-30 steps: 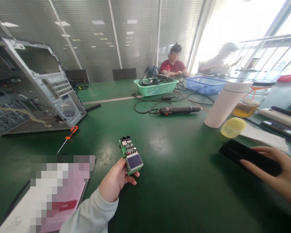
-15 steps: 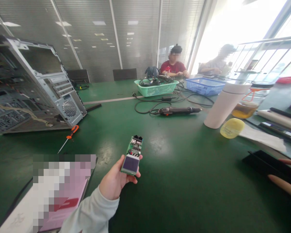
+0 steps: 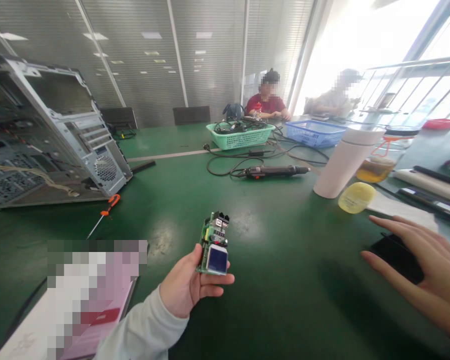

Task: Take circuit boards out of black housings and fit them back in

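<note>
Gripping a circuit board (image 3: 216, 241) between thumb and fingers, the left hand (image 3: 183, 286) hangs above the near middle of the green table (image 3: 270, 290). The board is tilted, its small screen (image 3: 218, 260) toward the viewer and its black sockets (image 3: 222, 217) at the far end. A pale sleeve (image 3: 150, 320) covers the left wrist. Toward the right edge of the table, the right hand (image 3: 437, 275) arches with fingers and thumb spread around a black object (image 3: 395, 256); whether it grips the object, I cannot tell.

At the left edge stands an open computer case (image 3: 52, 130), a screwdriver (image 3: 105, 212) with an orange handle lying by its near corner. A pink and white booklet (image 3: 108, 300), partly blurred, lies at the near left corner, beside the left forearm. Near the middle rests a dark power tool (image 3: 273, 171) with a looped cord. Beyond it, toward the far edge, are a green basket (image 3: 243, 139) of cables and a blue basket (image 3: 315, 135). A pale bottle (image 3: 343, 165) stands toward the right edge, a yellow object (image 3: 357, 198) just beside it.
</note>
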Demonstrator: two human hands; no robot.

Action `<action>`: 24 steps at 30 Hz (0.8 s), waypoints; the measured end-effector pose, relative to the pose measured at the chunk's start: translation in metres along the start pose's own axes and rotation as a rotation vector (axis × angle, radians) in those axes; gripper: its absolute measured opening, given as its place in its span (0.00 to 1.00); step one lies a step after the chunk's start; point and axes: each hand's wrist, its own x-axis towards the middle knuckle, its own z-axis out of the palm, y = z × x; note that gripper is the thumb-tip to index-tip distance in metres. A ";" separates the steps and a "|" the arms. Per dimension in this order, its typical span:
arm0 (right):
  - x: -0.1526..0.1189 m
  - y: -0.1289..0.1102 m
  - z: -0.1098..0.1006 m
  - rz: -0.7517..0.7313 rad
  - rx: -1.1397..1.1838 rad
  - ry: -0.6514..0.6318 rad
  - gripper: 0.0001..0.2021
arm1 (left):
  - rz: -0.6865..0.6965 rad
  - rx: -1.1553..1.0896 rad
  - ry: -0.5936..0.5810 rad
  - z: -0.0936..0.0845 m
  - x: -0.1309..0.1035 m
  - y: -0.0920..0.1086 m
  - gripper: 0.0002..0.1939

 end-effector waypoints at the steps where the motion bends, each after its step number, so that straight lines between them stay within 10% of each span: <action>1: 0.005 -0.010 -0.002 -0.062 0.023 0.021 0.32 | 0.064 0.071 0.043 0.001 -0.001 -0.003 0.25; 14: 0.036 -0.161 -0.022 -0.537 0.528 -0.108 0.25 | 0.667 1.206 0.136 -0.001 -0.010 -0.009 0.15; 18: 0.047 -0.179 -0.005 -0.587 0.551 -0.063 0.28 | 0.939 1.456 0.134 0.000 -0.015 -0.009 0.22; 24: 0.046 -0.175 0.001 -0.555 0.639 -0.065 0.17 | 0.939 1.410 0.104 0.004 -0.014 -0.010 0.21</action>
